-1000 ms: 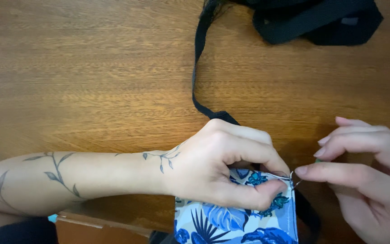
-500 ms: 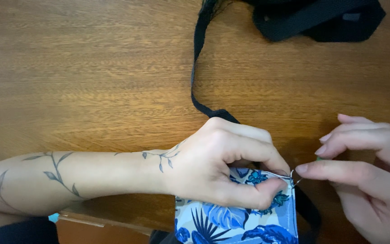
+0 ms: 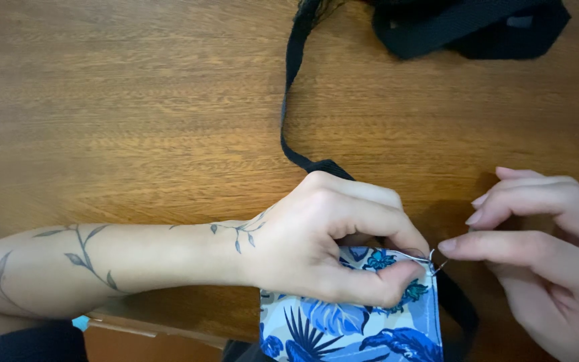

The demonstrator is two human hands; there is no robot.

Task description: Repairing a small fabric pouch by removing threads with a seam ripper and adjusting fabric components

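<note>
The left hand (image 3: 330, 241) pinches the blue floral fabric (image 3: 356, 322) at its top corner, where the right hand (image 3: 537, 248) grips a needle (image 3: 435, 261), stitching apparently unfinished.

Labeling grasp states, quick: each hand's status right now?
Left hand: closed, pinching the floral fabric.
Right hand: fingertips pinched at a needle by the fabric's corner.

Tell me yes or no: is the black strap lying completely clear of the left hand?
No. The black strap runs down the wooden table and passes under the left hand, which pinches the floral fabric.
</note>
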